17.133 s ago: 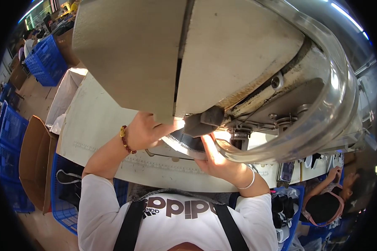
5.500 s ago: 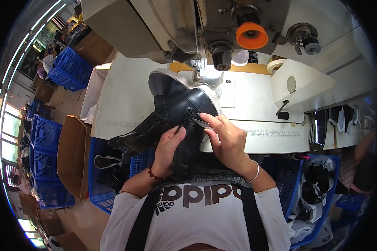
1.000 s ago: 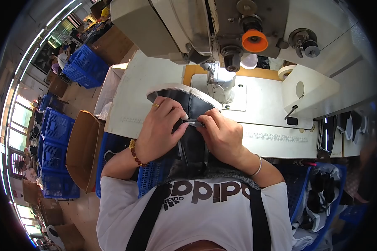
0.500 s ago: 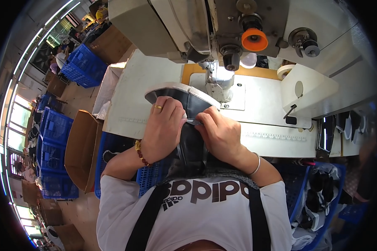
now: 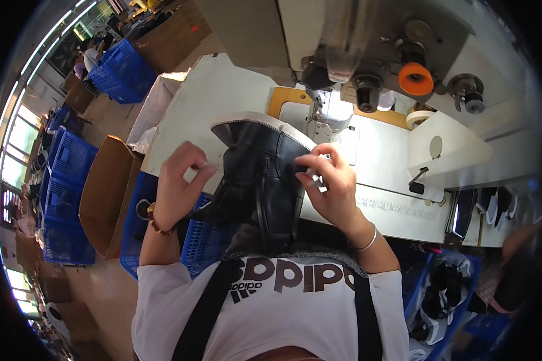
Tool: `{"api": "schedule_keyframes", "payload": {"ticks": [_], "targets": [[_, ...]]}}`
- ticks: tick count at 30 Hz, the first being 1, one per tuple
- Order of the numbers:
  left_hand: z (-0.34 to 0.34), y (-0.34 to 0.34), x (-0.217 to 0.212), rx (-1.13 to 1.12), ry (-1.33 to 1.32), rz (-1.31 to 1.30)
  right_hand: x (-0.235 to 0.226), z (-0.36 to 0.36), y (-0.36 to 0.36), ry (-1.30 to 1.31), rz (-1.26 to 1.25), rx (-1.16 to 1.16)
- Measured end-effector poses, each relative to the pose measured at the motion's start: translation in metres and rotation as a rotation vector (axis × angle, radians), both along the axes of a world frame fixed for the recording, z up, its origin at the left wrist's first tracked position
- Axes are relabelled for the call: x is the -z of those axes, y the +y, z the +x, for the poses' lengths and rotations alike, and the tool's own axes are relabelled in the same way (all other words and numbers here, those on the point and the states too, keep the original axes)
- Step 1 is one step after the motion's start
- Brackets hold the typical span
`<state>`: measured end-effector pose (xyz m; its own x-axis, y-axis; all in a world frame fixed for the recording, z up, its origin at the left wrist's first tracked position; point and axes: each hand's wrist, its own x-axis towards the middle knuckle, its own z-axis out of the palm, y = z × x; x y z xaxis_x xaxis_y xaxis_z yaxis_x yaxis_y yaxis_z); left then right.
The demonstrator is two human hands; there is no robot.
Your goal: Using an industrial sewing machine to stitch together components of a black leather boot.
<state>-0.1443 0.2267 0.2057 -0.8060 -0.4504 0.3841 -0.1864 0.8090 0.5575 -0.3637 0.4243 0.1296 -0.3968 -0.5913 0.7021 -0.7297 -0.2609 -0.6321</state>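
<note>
A black leather-like shoe piece with a pale stitched rim stands in front of me at the near edge of the sewing table. Left of it, my left hand is in the air, thumb and forefinger pinched and a little blurred. A pale bit shows at those fingertips, too small to name. My right hand is curled by the piece's right side. Between its fingers sits a small whitish, partly shiny thing, mostly hidden. Whether the right fingertips touch the black piece I cannot tell.
The sewing machine overhangs the white table ahead and to the right. Blue baskets and a cardboard box stand at the left. A blue crate with black-and-white shoe parts is low on the right.
My hands were together over the middle of the black piece, with a small shiny thing between them. They have parted: the left hand has moved off to the left, the right remains beside the piece.
</note>
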Motion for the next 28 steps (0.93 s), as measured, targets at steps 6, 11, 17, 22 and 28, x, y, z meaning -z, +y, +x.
{"api": "schedule_keyframes", "payload": {"ticks": [6,11,17,22,28], "targets": [[0.045,0.015,-0.004,0.700,-0.612,0.507,-0.008,-0.016,-0.014,0.481,0.065,-0.109],[0.033,0.051,0.048,0.663,-0.427,0.611,-0.021,-0.024,-0.021,0.705,0.144,-0.161],[0.011,0.077,0.074,0.362,0.028,0.826,-0.030,-0.028,-0.030,0.787,0.192,-0.225],[0.000,0.080,0.074,0.293,0.030,1.036,-0.031,-0.029,-0.036,0.753,0.233,-0.248],[0.003,0.069,0.082,0.322,-0.008,0.881,-0.029,-0.032,-0.043,0.823,0.206,-0.290]]}}
